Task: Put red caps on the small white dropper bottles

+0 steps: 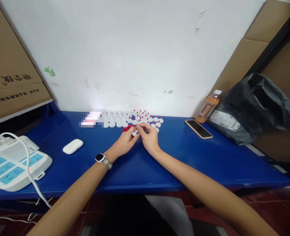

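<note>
My left hand (125, 143) is closed around a small white nozzle cap (134, 133), held just above the table. The fingers of my right hand (148, 137) are pinched together at the top of that cap, and whatever lies between them is hidden. A small pile of red tips (127, 128) lies just behind my left fingers. Behind it to the left stand rows of white nozzle caps (112, 124) with bare spouts. More white caps with red tips on their spouts (155, 120) stand behind and to the right, some partly covered by my right hand.
On the blue table (86, 170), a power strip (12, 170) with a white cable and a white earphone case (73, 146) lie left. A phone (199, 128), an orange drink bottle (208, 106) and a dark plastic bag (245, 111) are right. A wall (145, 59) stands behind.
</note>
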The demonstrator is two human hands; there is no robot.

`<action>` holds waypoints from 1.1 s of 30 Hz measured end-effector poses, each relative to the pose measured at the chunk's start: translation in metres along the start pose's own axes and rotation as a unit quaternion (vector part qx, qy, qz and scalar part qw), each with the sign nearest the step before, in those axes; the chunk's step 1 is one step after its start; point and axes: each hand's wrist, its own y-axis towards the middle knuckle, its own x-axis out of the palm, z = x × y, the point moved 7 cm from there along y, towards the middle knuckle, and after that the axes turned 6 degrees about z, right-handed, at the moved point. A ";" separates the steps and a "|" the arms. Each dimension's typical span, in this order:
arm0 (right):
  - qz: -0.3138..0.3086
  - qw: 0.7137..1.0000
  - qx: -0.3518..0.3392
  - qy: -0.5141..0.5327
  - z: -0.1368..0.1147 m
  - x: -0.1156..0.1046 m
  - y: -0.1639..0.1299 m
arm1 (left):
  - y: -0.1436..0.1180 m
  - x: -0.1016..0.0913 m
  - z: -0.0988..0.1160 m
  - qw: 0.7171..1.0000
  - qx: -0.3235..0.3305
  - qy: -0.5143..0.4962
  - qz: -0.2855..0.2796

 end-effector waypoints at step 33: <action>-0.034 0.997 -0.060 0.028 -0.018 -0.001 -0.003 | -0.001 -0.010 0.017 0.997 0.058 -0.013 0.042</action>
